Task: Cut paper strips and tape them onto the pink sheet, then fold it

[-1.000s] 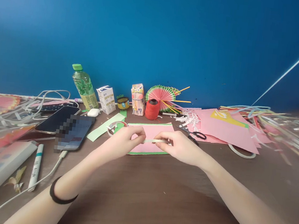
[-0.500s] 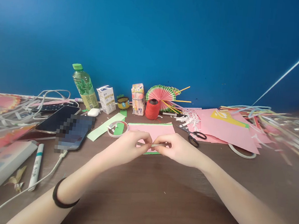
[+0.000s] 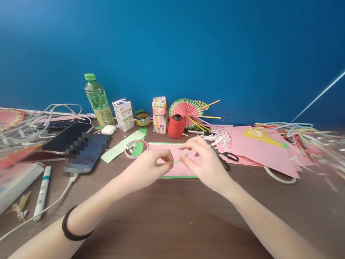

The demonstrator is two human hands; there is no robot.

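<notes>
My left hand (image 3: pixel 147 168) is closed, with thumb and forefinger pinching one end of a short, pale, narrow strip (image 3: pixel 177 161). My right hand (image 3: pixel 206 164) is just to the right of it, thumb and fingers apart around the strip's blurred other end. I cannot make out whether the strip is tape or paper. Below both hands lies a pink sheet of paper (image 3: pixel 172 172) with green edges, partly covered by them. Left of the sheet, a roll of tape (image 3: pixel 126 152) rests on strips of green paper (image 3: pixel 113 152).
Black scissors (image 3: pixel 231 156) lie right of the sheet, before pink papers (image 3: pixel 259 156). A red thread spool (image 3: pixel 176 129), a folded paper fan (image 3: pixel 186 107), a small box (image 3: pixel 124 115) and a bottle (image 3: pixel 99 104) line the wall. Phones (image 3: pixel 67 137) and a marker (image 3: pixel 42 193) are left.
My right hand has drawn back from my left, lifting slightly, and its fingers have spread from a pinch. My left hand has kept its pinch on the strip.
</notes>
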